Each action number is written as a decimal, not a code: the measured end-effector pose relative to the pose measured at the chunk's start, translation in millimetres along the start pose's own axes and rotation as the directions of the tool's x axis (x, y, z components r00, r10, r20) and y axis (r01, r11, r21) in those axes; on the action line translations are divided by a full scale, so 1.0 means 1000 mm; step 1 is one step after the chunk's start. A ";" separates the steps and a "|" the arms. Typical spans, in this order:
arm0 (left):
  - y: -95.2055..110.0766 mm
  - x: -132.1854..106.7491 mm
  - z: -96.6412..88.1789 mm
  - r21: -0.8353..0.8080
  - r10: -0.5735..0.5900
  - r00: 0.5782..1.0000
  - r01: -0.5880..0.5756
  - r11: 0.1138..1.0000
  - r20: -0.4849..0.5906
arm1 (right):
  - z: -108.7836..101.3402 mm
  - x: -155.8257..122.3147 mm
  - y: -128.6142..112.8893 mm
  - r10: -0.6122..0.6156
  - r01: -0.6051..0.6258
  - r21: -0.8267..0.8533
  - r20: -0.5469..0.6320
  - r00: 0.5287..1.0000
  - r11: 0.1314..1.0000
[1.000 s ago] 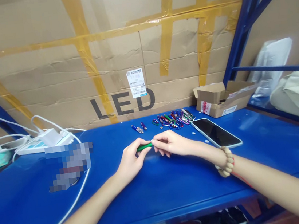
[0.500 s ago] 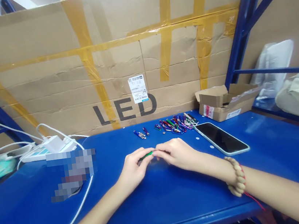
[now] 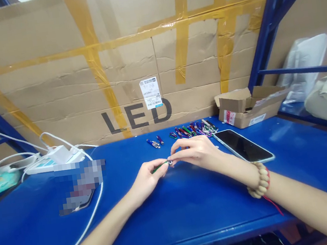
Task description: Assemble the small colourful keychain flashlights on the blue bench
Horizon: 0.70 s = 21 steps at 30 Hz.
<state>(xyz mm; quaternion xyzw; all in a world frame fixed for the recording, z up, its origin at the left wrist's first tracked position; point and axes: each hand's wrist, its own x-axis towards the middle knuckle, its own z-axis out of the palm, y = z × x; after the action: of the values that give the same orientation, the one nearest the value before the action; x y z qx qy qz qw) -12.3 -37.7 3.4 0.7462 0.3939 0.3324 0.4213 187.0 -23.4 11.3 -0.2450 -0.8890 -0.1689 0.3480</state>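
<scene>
left hand [image 3: 147, 177]: fingers pinching green tube [image 3: 159, 166]; right hand [image 3: 199, 152]: fingers at its metallic end [image 3: 170, 162], grip unclear

Two hands in play, one left hand [image 3: 146, 177] and one right hand [image 3: 200, 150], with one green tube [image 3: 159, 166] between them! Up at one o'clock from them lies one pile of coloured tubes [image 3: 186, 130], too tangled to count, while two o'clock shows one open carton [image 3: 243, 119] and three o'clock one phone [image 3: 243, 145]. Round at nine it's one power strip [image 3: 41, 166] and one white adapter [image 3: 60, 154], plus one label [image 3: 151, 93] at twelve and one beaded bracelet [image 3: 261, 181] near four.
</scene>
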 end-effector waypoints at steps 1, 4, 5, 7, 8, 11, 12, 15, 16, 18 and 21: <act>0.000 -0.001 0.000 0.003 -0.006 1.000 0.006 1.000 0.029 | -0.001 0.000 0.000 -0.017 0.017 0.003 0.006 1.000 1.000; -0.001 -0.003 0.001 0.048 -0.017 0.994 0.012 0.999 0.112 | -0.004 0.001 -0.002 -0.074 0.073 0.027 0.053 0.996 0.997; -0.001 -0.004 0.000 0.068 -0.015 0.991 0.006 0.998 0.133 | -0.004 0.002 -0.003 -0.091 0.089 0.036 0.075 0.993 0.995; -0.001 -0.006 -0.001 0.096 0.001 0.986 -0.016 0.995 0.164 | -0.005 0.003 -0.005 -0.115 0.110 0.049 0.107 0.988 0.993; -0.001 -0.006 -0.001 0.101 0.009 0.985 -0.027 0.994 0.173 | -0.005 0.003 -0.006 -0.121 0.115 0.055 0.117 0.986 0.992; 0.000 -0.008 -0.002 0.096 0.011 0.983 -0.029 0.995 0.183 | -0.005 0.003 -0.007 -0.133 0.124 0.078 0.134 0.982 0.989; 0.000 -0.008 -0.002 0.087 0.006 0.983 -0.022 0.996 0.181 | -0.005 0.003 -0.007 -0.136 0.125 0.085 0.137 0.981 0.988; 0.001 -0.010 0.000 0.048 -0.016 0.986 0.008 0.999 0.169 | -0.008 0.004 -0.008 -0.145 0.135 0.078 0.144 0.979 0.988; 0.002 -0.010 0.000 0.042 -0.020 0.986 0.013 0.999 0.164 | -0.010 0.004 -0.009 -0.152 0.144 0.065 0.148 0.977 0.987; 0.003 -0.011 0.002 0.054 -0.015 0.989 0.007 0.999 0.147 | -0.012 0.004 -0.011 -0.168 0.166 0.026 0.169 0.971 0.986; 0.004 -0.011 0.003 0.110 0.017 0.993 -0.030 0.993 0.116 | -0.013 0.004 -0.012 -0.177 0.188 -0.027 0.216 0.960 0.982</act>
<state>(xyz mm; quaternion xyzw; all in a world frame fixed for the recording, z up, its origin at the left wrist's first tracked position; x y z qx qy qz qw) -14.0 -49.3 3.7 0.7911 0.3782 0.2713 0.3969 184.2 -38.3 21.8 -0.1869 -0.9356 -0.1942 0.2279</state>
